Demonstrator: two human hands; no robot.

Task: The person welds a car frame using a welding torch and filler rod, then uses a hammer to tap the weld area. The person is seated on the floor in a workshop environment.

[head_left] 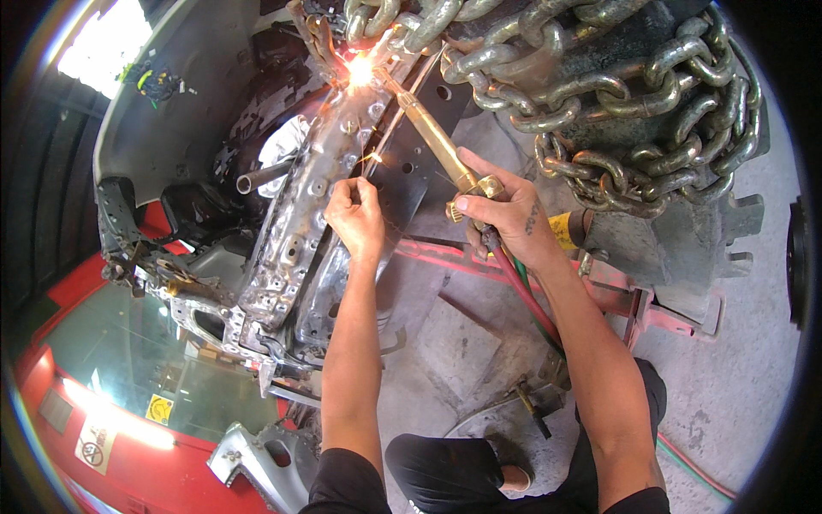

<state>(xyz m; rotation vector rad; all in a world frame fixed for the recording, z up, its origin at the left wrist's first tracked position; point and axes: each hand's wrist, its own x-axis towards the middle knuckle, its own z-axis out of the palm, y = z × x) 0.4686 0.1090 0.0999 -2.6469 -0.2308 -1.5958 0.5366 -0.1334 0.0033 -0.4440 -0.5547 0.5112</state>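
My right hand [512,216] is wrapped round the rear of a brass gas torch [432,135], by its valve knobs. Red and green hoses [524,287] trail from the torch's back end. Its tip points up and left at a bright glow [360,70] on the upper end of a bare, hole-punched metal rail [310,184] of a vehicle body. The glare hides the exact spot being heated. Beside the rail, my left hand [356,224] is closed in a pinch, below a small orange spark [372,158]. Anything thin between those fingers is too fine to make out.
Heavy steel chains [629,94] hang at the upper right, close to the torch. A pink-red frame beam [608,287] crosses behind my right forearm. A red vehicle panel with glass [137,351] lies at the lower left, near a loose silver metal part [261,463].
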